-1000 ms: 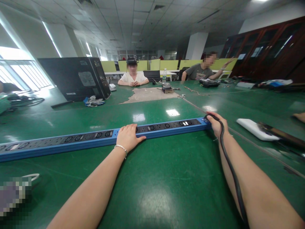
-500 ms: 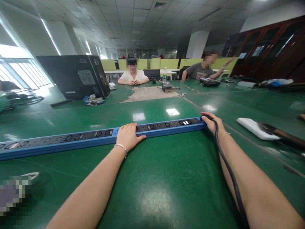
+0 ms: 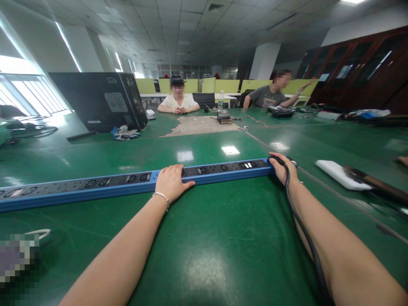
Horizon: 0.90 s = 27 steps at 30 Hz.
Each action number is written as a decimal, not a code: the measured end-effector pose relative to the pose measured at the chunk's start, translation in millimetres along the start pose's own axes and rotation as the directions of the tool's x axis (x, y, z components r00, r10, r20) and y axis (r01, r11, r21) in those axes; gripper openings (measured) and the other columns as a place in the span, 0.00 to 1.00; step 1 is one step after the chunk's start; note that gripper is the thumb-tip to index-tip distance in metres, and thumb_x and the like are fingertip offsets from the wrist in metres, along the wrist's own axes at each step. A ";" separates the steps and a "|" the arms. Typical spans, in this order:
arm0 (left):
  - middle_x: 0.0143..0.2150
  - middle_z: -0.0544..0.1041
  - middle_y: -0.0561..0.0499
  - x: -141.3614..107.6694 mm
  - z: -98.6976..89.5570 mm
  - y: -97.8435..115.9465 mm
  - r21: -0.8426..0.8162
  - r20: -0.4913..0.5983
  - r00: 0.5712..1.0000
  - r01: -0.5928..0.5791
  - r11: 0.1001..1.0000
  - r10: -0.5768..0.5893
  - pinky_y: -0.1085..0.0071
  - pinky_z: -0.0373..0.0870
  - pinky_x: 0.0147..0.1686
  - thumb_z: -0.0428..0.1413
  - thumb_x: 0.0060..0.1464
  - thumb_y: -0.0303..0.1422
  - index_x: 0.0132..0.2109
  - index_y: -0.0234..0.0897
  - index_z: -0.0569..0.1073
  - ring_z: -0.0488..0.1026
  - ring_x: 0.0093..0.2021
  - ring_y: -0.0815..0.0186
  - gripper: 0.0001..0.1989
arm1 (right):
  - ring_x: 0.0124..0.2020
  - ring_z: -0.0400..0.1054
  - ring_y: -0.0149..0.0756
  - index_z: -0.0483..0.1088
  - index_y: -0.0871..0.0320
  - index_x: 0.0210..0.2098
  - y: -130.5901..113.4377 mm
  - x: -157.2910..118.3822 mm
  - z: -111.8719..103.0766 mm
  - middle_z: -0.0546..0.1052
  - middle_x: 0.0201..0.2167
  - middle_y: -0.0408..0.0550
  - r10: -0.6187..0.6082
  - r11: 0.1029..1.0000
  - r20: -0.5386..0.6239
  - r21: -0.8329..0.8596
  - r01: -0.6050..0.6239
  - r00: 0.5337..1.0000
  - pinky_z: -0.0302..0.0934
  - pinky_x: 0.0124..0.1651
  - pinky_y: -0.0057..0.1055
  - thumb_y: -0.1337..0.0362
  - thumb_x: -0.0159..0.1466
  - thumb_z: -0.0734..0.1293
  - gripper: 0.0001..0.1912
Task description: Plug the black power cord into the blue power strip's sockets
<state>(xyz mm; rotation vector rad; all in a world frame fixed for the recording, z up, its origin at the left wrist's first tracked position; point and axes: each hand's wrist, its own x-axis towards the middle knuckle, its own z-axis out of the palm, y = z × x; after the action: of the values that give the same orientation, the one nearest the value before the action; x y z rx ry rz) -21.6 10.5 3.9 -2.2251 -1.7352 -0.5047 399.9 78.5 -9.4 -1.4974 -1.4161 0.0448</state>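
A long blue power strip (image 3: 124,192) with black sockets lies across the green table, running off the left edge of the view. My left hand (image 3: 171,183) is laid over its middle, with the fingers over the far side and the thumb stretched along the near side. At the strip's right end, my right hand (image 3: 283,169) is wrapped around the blue body. A thick black cable (image 3: 307,233) leaves that end, passes over my right hand and runs down along the forearm. The right fingers are partly hidden behind the strip and cable.
A black computer case (image 3: 102,104) stands at the back left, with gloves (image 3: 126,133) in front. A white object (image 3: 339,174) lies to the right. Two people (image 3: 178,102) sit across the table (image 3: 204,238), near a plastic bottle (image 3: 221,101).
Both hands keep their places on the power strip. The view shifts very slightly; nothing else has visibly moved.
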 end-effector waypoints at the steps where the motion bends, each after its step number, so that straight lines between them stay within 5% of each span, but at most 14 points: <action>1: 0.54 0.70 0.39 0.0 0.3 -0.2 -0.002 -0.003 1.000 -0.003 1.000 0.003 0.59 0.57 0.54 0.50 0.48 0.55 0.55 0.32 0.64 0.65 0.55 0.54 0.36 | 0.42 0.69 0.42 0.74 0.55 0.40 -1.8 -0.4 1.7 0.77 0.37 0.48 0.021 0.999 -0.026 0.031 -0.020 0.999 0.59 0.51 0.44 0.56 0.54 0.63 0.17; 6: 0.53 0.71 0.39 0.2 2.0 -1.4 -0.014 -0.022 1.000 -0.016 1.000 0.016 0.59 0.57 0.54 0.51 0.47 0.56 0.54 0.32 0.64 0.66 0.54 0.53 0.36 | 0.39 0.70 0.40 0.74 0.57 0.36 -14.7 -4.5 10.3 0.78 0.36 0.49 0.069 0.988 -0.184 0.151 -0.041 0.980 0.62 0.49 0.41 0.58 0.52 0.64 0.15; 13: 0.53 0.71 0.40 0.4 3.0 -1.9 -0.028 -0.022 1.000 -0.012 1.000 0.011 0.59 0.57 0.54 0.51 0.47 0.55 0.55 0.34 0.64 0.65 0.54 0.53 0.36 | 0.38 0.70 0.40 0.75 0.58 0.35 -18.9 -4.8 10.6 0.77 0.35 0.49 0.048 0.988 -0.246 0.151 -0.011 0.968 0.63 0.48 0.41 0.60 0.52 0.64 0.14; 18: 0.54 0.70 0.39 0.6 2.8 -1.6 -0.035 -0.013 1.000 -0.007 0.999 0.007 0.59 0.57 0.54 0.51 0.47 0.56 0.55 0.33 0.63 0.65 0.55 0.53 0.36 | 0.41 0.70 0.38 0.73 0.56 0.39 -25.9 6.8 4.3 0.76 0.38 0.47 0.068 0.941 -0.467 0.322 0.098 0.882 0.64 0.47 0.39 0.58 0.57 0.61 0.15; 22: 0.54 0.70 0.39 0.5 2.3 -1.1 -0.026 -0.007 1.000 -0.003 1.000 0.003 0.59 0.57 0.54 0.51 0.47 0.55 0.55 0.34 0.63 0.65 0.55 0.53 0.36 | 0.39 0.71 0.37 0.74 0.57 0.36 -56.7 -7.0 17.6 0.78 0.35 0.47 -0.007 0.943 -0.116 0.331 0.045 0.993 0.63 0.47 0.39 0.54 0.58 0.61 0.16; 24: 0.54 0.70 0.39 0.5 2.1 -1.0 -0.022 -0.011 1.000 -0.004 1.000 0.003 0.59 0.57 0.55 0.50 0.47 0.55 0.55 0.34 0.63 0.65 0.55 0.54 0.36 | 0.39 0.71 0.38 0.75 0.57 0.36 -78.9 -19.0 31.5 0.78 0.35 0.48 -0.035 0.948 0.055 0.319 0.015 0.998 0.64 0.47 0.38 0.53 0.58 0.61 0.17; 27: 0.54 0.71 0.39 0.3 1.7 -0.9 -0.029 -0.009 1.000 -0.004 1.000 0.004 0.59 0.57 0.54 0.51 0.47 0.55 0.55 0.33 0.63 0.65 0.55 0.53 0.36 | 0.41 0.71 0.39 0.75 0.57 0.37 -106.7 -33.2 52.2 0.78 0.38 0.49 -0.091 0.956 0.118 0.288 0.053 0.989 0.63 0.49 0.37 0.52 0.59 0.60 0.18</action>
<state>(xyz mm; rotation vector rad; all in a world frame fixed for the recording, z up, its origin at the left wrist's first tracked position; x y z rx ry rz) -22.3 11.8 2.5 -2.2421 -1.7298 -0.5420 280.6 61.9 17.4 -1.2220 -1.4975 0.2946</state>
